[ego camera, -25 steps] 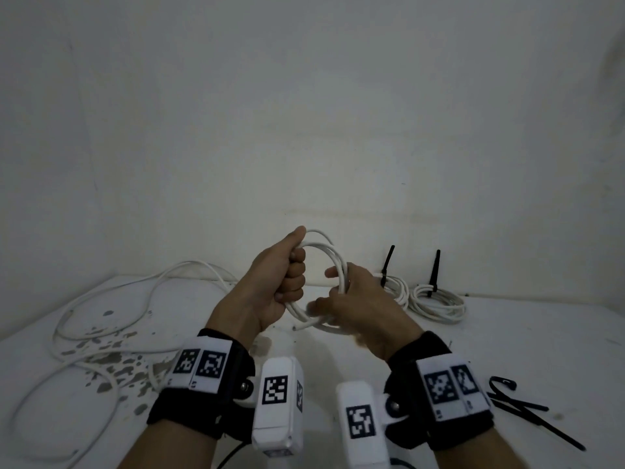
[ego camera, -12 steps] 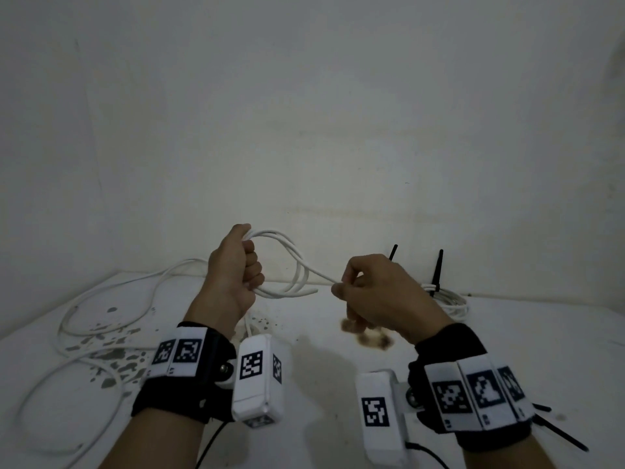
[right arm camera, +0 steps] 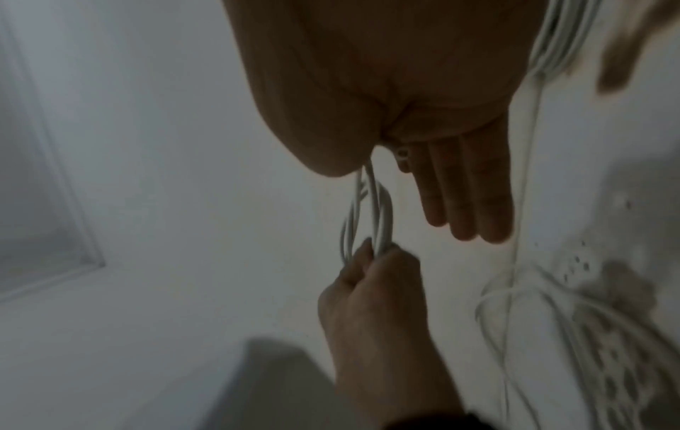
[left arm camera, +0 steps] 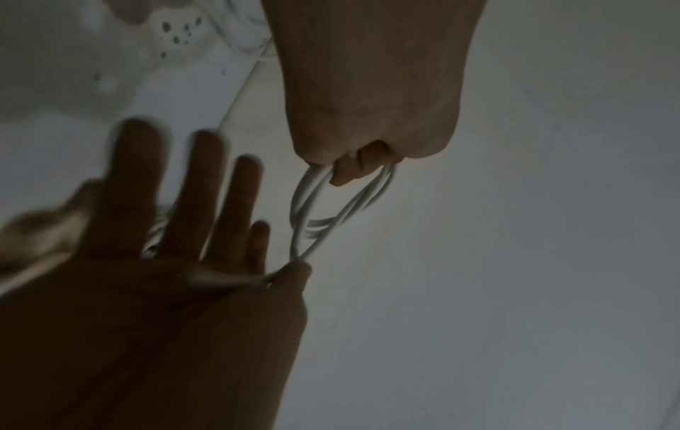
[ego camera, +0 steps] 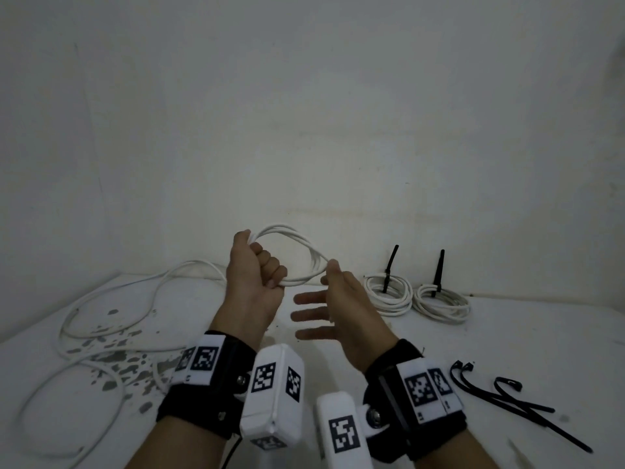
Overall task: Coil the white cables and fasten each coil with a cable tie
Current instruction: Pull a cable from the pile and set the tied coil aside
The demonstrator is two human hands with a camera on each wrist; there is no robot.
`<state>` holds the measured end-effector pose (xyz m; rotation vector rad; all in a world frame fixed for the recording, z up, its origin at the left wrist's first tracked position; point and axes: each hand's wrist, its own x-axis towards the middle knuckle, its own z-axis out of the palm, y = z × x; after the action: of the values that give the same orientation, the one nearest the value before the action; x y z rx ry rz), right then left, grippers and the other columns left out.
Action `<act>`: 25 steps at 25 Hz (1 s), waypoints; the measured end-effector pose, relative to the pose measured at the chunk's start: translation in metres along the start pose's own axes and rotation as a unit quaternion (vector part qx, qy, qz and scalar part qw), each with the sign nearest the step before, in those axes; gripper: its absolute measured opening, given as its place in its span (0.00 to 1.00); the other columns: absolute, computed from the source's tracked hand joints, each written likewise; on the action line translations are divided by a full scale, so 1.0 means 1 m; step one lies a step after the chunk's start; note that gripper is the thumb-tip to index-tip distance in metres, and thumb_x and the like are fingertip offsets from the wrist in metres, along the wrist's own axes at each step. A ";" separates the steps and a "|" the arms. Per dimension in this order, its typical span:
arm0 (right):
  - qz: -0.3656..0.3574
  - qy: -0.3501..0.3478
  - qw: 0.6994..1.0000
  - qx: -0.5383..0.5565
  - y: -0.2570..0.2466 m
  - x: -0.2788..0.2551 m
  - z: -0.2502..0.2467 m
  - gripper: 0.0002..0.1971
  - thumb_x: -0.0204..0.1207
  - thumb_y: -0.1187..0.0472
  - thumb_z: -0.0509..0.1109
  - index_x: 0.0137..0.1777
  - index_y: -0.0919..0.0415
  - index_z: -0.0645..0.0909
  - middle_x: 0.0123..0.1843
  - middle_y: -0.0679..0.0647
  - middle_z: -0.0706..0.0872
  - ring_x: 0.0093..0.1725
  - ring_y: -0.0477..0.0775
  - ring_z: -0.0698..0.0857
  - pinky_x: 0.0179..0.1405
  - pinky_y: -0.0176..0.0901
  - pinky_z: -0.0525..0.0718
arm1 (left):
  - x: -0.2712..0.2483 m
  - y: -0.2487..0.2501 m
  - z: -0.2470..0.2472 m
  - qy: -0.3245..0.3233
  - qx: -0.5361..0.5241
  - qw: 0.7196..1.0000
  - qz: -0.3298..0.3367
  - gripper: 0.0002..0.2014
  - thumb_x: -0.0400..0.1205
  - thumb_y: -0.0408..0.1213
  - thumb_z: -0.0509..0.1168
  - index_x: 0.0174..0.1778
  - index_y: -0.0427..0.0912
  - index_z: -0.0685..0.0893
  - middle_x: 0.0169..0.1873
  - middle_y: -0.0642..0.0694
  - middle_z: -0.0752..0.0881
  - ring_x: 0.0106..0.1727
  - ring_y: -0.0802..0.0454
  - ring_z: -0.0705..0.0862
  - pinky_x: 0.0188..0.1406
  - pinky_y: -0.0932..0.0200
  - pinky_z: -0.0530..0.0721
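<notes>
Inside the fist of the left hand [ego camera: 254,275] the turns of the white cable coil [ego camera: 297,257] are hidden, so their count there cannot be told. Where the right hand [ego camera: 341,309] meets the coil, its thumb covers the strands — the index finger is out of sight in the head view. From the left wrist, the right hand [left arm camera: 176,247] is dark and smeared, its fingers [left arm camera: 136,163] soft-edged. From the right wrist, the loose cable [right arm camera: 552,320] on the desk [right arm camera: 184,305] blurs into streaks and runs off the picture's right edge. The black cable ties [ego camera: 507,401] overlap — their number is unclear.
</notes>
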<state>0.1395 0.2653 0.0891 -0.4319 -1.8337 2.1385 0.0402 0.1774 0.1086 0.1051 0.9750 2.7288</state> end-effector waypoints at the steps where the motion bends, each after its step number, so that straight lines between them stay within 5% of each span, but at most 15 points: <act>1: 0.006 0.001 0.998 0.058 0.000 0.001 0.002 0.25 0.89 0.41 0.49 0.61 0.63 0.76 0.51 0.65 0.91 0.45 0.63 0.92 0.43 0.60 0.92 | -0.004 -0.007 0.003 -0.013 -0.021 1.000 -0.008 0.23 0.87 0.44 0.55 0.25 0.49 0.57 0.14 0.53 0.55 0.13 0.56 0.52 0.11 0.66 0.54; 5: -0.006 0.029 0.977 0.213 -0.011 0.007 -0.006 0.24 0.90 0.43 0.49 0.53 0.63 0.77 0.56 0.68 0.89 0.46 0.62 0.89 0.47 0.58 0.89 | -0.018 -0.027 0.017 -0.085 -0.061 0.993 -0.052 0.22 0.88 0.45 0.53 0.25 0.47 0.61 0.16 0.51 0.58 0.16 0.55 0.60 0.16 0.63 0.65; 8: -0.044 0.055 0.964 0.258 -0.020 0.011 -0.019 0.21 0.89 0.42 0.50 0.52 0.60 0.73 0.44 0.62 0.89 0.44 0.60 0.89 0.57 0.64 0.86 | -0.020 -0.029 0.020 -0.160 0.042 0.984 -0.069 0.20 0.87 0.43 0.52 0.30 0.41 0.73 0.19 0.46 0.74 0.25 0.47 0.81 0.36 0.53 0.83; 12: -0.059 0.003 0.974 0.217 -0.033 0.011 -0.044 0.22 0.88 0.41 0.54 0.41 0.57 0.72 0.24 0.50 0.73 0.25 0.50 0.78 0.35 0.45 0.82 | -0.025 -0.011 0.006 -0.279 0.133 0.935 -0.174 0.18 0.80 0.42 0.54 0.46 0.32 0.85 0.36 0.31 0.90 0.42 0.36 0.89 0.54 0.43 0.86; 15: -0.070 -0.049 0.996 0.040 -0.035 0.006 -0.047 0.21 0.87 0.42 0.58 0.42 0.59 0.74 0.20 0.47 0.68 0.21 0.47 0.76 0.30 0.41 0.77 | -0.026 -0.004 -0.001 -0.303 0.214 0.901 -0.226 0.27 0.78 0.56 0.58 0.41 0.32 0.89 0.29 0.36 0.88 0.37 0.38 0.87 0.42 0.51 0.86; 19: -0.086 -0.056 0.982 -0.156 -0.031 -0.003 -0.040 0.22 0.85 0.41 0.61 0.41 0.61 0.74 0.22 0.47 0.67 0.22 0.50 0.72 0.28 0.47 0.83 | -0.017 -0.002 -0.008 -0.248 0.289 0.899 -0.217 0.27 0.75 0.63 0.65 0.32 0.38 0.83 0.19 0.48 0.74 0.23 0.50 0.75 0.30 0.57 0.79; 22: -0.037 -0.071 0.993 -0.085 -0.033 -0.005 -0.039 0.21 0.84 0.42 0.65 0.41 0.60 0.73 0.24 0.50 0.62 0.20 0.50 0.68 0.25 0.46 0.83 | -0.020 -0.004 -0.003 -0.235 0.255 0.903 -0.255 0.25 0.77 0.62 0.66 0.25 0.45 0.73 0.17 0.55 0.59 0.16 0.59 0.57 0.14 0.66 0.61; 25: 0.018 -0.081 0.997 0.004 -0.035 -0.002 -0.045 0.21 0.83 0.41 0.65 0.41 0.59 0.75 0.22 0.48 0.62 0.18 0.48 0.62 0.17 0.38 0.72 | -0.022 -0.017 0.009 -0.165 0.285 0.924 -0.193 0.28 0.78 0.59 0.68 0.21 0.50 0.64 0.17 0.56 0.55 0.15 0.59 0.52 0.15 0.65 0.48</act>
<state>0.1608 0.3100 0.1171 -0.2986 -1.9144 2.2647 0.0662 0.1901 0.1058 0.4107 1.4651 1.9250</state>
